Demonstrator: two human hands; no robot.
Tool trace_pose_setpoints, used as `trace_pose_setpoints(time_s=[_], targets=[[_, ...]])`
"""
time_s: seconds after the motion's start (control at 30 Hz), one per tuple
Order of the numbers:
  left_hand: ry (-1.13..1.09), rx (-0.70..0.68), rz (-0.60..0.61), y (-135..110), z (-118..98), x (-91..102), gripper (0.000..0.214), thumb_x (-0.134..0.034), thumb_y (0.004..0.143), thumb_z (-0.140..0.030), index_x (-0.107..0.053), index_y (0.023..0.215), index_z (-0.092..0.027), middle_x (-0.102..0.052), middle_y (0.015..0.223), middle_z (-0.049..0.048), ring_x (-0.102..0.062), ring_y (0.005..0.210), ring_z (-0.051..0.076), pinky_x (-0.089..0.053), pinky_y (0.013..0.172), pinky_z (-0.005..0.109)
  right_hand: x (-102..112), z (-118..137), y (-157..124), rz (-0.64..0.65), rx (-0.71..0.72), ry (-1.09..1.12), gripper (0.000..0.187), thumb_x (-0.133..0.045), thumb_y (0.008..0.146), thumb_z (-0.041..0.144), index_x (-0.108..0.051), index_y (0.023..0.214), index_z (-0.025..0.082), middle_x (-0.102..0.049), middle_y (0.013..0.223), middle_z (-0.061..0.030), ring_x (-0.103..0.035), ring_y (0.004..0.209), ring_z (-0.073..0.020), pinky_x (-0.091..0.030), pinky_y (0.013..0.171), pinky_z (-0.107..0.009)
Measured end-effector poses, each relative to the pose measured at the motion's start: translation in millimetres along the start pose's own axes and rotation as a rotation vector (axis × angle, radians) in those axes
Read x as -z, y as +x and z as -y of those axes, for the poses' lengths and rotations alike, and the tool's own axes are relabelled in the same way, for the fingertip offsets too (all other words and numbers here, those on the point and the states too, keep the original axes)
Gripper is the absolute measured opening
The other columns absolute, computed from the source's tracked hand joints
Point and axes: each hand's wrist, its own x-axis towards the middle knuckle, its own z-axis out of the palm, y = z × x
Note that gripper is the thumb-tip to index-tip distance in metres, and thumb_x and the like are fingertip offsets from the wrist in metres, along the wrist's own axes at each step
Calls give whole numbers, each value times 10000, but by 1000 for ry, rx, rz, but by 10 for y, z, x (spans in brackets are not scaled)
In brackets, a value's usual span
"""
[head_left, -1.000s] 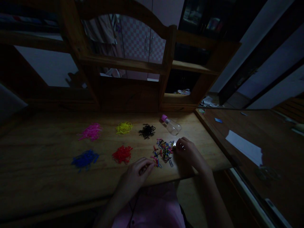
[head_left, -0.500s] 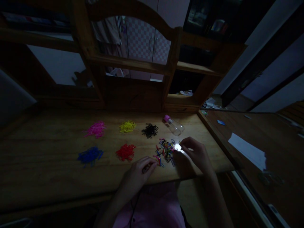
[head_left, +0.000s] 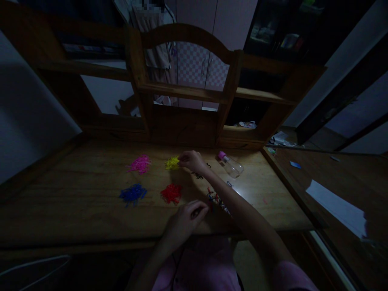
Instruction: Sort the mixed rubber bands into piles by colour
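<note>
My right hand reaches across to the right edge of the yellow pile of small looped bands, its fingers pinched; whatever they hold is too small to make out. Beneath that forearm lies a mixed-colour pile of the same bands, partly covered. My left hand rests by the mixed pile's left side, thumb and forefinger together, contents hidden. A red pile lies just beyond it. The black pile is mostly hidden by my right wrist. Farther left are a pink pile and a blue pile.
A clear bottle with a pink cap lies on its side at the back right. A wooden shelf unit borders the table's back. On the brown surface at right lie white paper and a small blue card.
My right hand has moved from the right of the mixed pile, left and away from me, to the yellow pile. My left hand stays near the mixed pile. The camera view has shifted.
</note>
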Motion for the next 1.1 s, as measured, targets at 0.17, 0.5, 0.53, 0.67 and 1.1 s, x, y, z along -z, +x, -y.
trace_pose_setpoints(time_s=[0.17,0.5,0.53,0.67,1.1], targets=[[-25,-12,-1,-16,-38,14,243,-483,919,-347,-681,869,-215,-685,864,5,-611,775,147,-431,681,233,398,-53,-257,-81,-9,-31,198,-584,881,336,-687,889,167,-715,803,-36,-682,654,-148,-458,555,-205],[83,-16,-210,64,110,-19,190,-481,923,-261,-665,965,-244,-646,985,24,-616,927,177,-489,832,293,1080,-78,-1782,-214,-179,-112,251,-522,915,386,-690,909,200,-705,839,-49,-666,735,-183,-513,653,-275],[86,-40,-187,77,110,-24,197,-479,923,-237,-663,992,-249,-638,1009,25,-609,955,177,-485,864,302,1056,-93,-1925,-249,-210,-110,252,-527,913,391,-692,918,201,-708,864,-54,-669,758,-191,-518,675,-284],[39,-138,5,127,71,-59,267,-470,913,-157,-649,1081,-263,-599,1080,31,-585,1025,173,-472,939,311,915,-165,-2376,-352,-373,-60,256,-551,900,417,-684,913,197,-708,851,-60,-678,777,-213,-518,635,-274],[44,-163,101,210,153,-144,298,-466,900,-96,-625,1091,-261,-580,1075,31,-589,1018,168,-486,920,273,628,-41,-2767,-401,-463,-64,215,-539,910,381,-660,979,217,-682,854,-52,-647,726,-196,-496,624,-261]])
